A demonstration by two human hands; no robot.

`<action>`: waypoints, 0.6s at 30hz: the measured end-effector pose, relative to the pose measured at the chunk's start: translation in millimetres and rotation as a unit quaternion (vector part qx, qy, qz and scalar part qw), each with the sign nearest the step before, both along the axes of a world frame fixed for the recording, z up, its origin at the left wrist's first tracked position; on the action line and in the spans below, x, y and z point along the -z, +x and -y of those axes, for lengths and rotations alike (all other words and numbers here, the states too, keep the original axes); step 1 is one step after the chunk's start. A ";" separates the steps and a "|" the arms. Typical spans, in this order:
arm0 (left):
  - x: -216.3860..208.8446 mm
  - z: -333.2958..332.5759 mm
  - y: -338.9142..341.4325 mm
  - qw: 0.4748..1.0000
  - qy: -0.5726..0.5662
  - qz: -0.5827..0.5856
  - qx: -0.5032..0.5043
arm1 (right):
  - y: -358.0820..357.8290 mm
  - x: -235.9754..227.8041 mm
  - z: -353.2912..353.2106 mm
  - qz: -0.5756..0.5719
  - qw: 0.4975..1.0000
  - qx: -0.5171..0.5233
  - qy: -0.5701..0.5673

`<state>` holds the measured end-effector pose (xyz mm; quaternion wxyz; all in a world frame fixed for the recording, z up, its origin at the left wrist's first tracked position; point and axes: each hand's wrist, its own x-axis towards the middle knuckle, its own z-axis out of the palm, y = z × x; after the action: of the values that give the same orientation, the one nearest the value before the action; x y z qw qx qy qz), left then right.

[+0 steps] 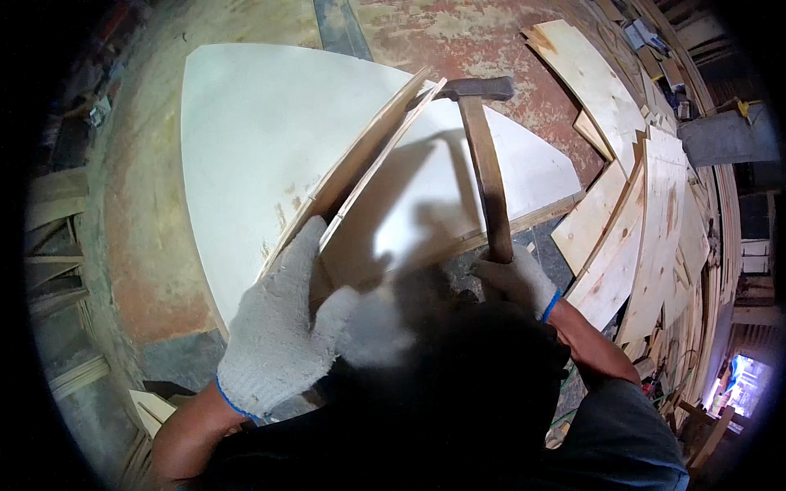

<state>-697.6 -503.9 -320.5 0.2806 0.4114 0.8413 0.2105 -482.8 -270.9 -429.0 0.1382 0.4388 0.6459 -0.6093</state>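
Note:
My left hand (282,327), in a white knitted glove with a blue cuff, grips two thin plywood boards (348,176) near their close end. The boards stand on edge, slanting away to the upper right, with a dark narrow gap between them. In the same kind of glove, my right hand (516,282) is closed round the lower handle of a hammer (485,164). Its handle is wood and its dark metal head lies at the boards' far end. The head's left tip meets the gap there; how deep it sits I cannot tell.
Beneath the boards lies a large white panel (237,139) on a stained, worn floor (147,245). Several plywood offcuts (630,237) are piled on the right. More wood stands stacked along the left side (57,262). A dark shape hides the lower middle.

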 end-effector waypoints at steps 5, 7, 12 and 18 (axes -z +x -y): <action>19.3 19.8 -71.5 0.986 0.018 -0.145 -0.083 | -43.5 46.6 -28.6 -0.158 0.987 0.000 0.002; 23.3 7.2 -124.2 0.993 0.027 -0.033 -0.106 | -79.3 59.2 -41.9 -0.147 0.989 -0.006 -0.001; 61.9 15.6 -209.6 0.986 0.016 -0.101 -0.131 | -144.8 75.0 -55.3 -0.115 0.993 -0.026 -0.030; 75.6 12.0 -232.9 0.987 0.027 -0.051 -0.151 | -179.9 123.3 -46.4 -0.144 0.989 -0.020 -0.041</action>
<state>-930.6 -515.9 -396.1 0.1915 0.2975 0.9008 0.2517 -662.7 -224.5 -552.3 0.0743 0.3271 0.6422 -0.6893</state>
